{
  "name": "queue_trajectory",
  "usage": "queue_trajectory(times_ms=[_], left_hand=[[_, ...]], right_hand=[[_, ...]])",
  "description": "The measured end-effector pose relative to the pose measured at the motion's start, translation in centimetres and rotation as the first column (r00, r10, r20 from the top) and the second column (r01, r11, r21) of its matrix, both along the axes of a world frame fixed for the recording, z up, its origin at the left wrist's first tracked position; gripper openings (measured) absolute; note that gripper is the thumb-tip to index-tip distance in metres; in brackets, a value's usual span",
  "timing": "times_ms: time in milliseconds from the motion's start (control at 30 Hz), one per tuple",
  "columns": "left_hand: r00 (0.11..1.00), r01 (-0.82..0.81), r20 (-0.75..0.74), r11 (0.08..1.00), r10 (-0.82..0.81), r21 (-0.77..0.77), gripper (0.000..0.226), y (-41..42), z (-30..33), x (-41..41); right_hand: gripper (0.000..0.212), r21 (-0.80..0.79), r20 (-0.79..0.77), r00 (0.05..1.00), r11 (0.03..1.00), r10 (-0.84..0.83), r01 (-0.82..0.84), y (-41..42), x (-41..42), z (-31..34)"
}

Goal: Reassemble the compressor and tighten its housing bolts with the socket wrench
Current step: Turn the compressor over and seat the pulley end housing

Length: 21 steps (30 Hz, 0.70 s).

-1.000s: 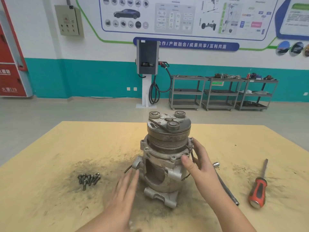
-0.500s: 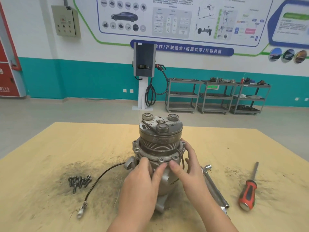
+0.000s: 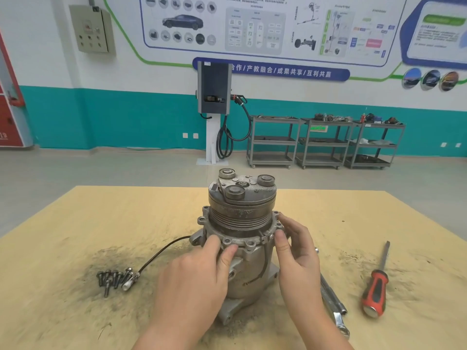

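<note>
Grey metal compressor stood upright on the board between both hands, left hand and right hand pinching its flange, apparently aligning the halves; next, bolts left of the grip needed inserting before the socket wrench.

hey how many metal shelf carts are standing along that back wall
3. The left cart, middle cart and right cart stand in a row by the teal wall, right of the charging station.
</note>
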State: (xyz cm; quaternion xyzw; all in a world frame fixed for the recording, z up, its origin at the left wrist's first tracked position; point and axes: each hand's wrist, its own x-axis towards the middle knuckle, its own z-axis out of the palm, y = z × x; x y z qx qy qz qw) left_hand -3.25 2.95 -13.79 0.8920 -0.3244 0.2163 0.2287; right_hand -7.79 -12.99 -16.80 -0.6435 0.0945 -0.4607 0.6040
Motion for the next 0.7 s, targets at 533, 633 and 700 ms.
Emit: queue_trajectory(times_ms=[533,633,700], left_hand=[[0.885,-0.013,-0.330,0.690,-0.329,-0.724,0.041,1.1,-2.8,3.7],[0.850,0.047,-0.312,0.651,-0.424,-0.758,0.053,-0.5,-3.1,2.1],[0.853,0.025,-0.308,0.622,-0.422,-0.783,0.058,-1.1,-3.2,1.6]], right_hand=[[0.044,0.170,0.055,0.998,0.985,-0.013,0.003,1.6,-0.2,0.4],[0.047,0.239,0.076,0.992,0.964,0.102,-0.118,1.4,0.0,0.0],[0.047,0.274,0.107,0.988,0.952,0.112,-0.137,1.7,0.1,-0.1]])
